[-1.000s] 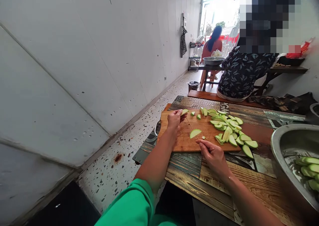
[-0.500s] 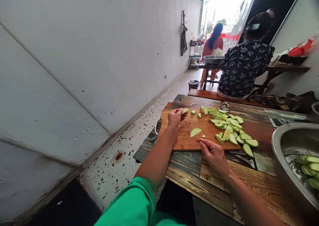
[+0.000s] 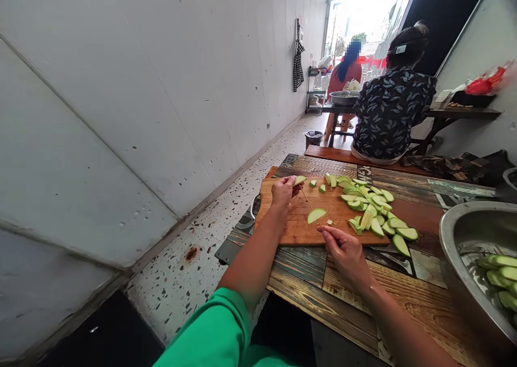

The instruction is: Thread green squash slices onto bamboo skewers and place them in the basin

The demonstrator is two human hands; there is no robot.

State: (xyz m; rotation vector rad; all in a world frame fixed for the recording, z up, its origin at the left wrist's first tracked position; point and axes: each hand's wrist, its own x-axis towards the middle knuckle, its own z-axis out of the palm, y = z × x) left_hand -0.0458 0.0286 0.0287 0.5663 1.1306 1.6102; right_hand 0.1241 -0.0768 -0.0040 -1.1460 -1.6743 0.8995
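Along one side, the room is bounded by a pale, pitted wall (image 3: 141, 113), on which a checkered apron (image 3: 298, 65) is hung above a speckled floor (image 3: 177, 291). Near the far bench, a seated person in a dark patterned top (image 3: 391, 116) is seen from behind. On the patchwork desk (image 3: 299, 270), a wooden cutting board (image 3: 293, 232) is laid. Over it, a green-edged slice (image 3: 299, 180) is pinched in the fingers of the left hand (image 3: 283, 192), while a thin stick (image 3: 307, 199) is gripped near its lower end by the right hand (image 3: 344, 247). A half-round slice (image 3: 316, 215) is threaded on the stick between the two hands; whether the pinched slice is pierced cannot be told. Heaped slices (image 3: 369, 205) are spread across the board's right part and partly onto the desk. Further right, more cut pieces (image 3: 503, 274) are held in a metal basin (image 3: 446, 235).
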